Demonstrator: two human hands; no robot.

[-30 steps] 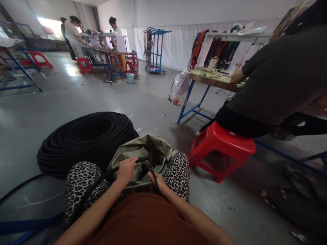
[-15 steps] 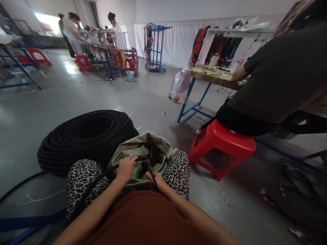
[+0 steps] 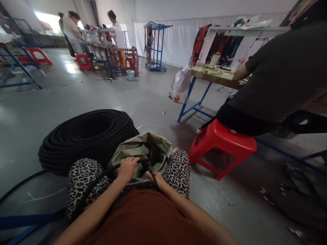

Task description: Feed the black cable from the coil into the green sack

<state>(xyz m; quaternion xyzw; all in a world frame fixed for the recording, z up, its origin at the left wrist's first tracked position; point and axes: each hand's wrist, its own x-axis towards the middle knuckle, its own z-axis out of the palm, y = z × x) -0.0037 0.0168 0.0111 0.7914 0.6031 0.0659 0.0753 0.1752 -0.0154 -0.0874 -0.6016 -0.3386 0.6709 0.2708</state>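
Left hand (image 3: 128, 167) grips black cord (image 3: 94, 186) above the sack (image 3: 155, 140) at twelve o'clock from me, coil (image 3: 60, 144) at ten; right hand (image 3: 160, 182) clasps a slim dark tool (image 3: 151, 169), which could nick the left hand should the cord slip

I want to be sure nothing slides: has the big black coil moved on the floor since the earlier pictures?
No, not visibly. The black coil keeps about the same place relative to the blue table leg; the whole view shifts only slightly.
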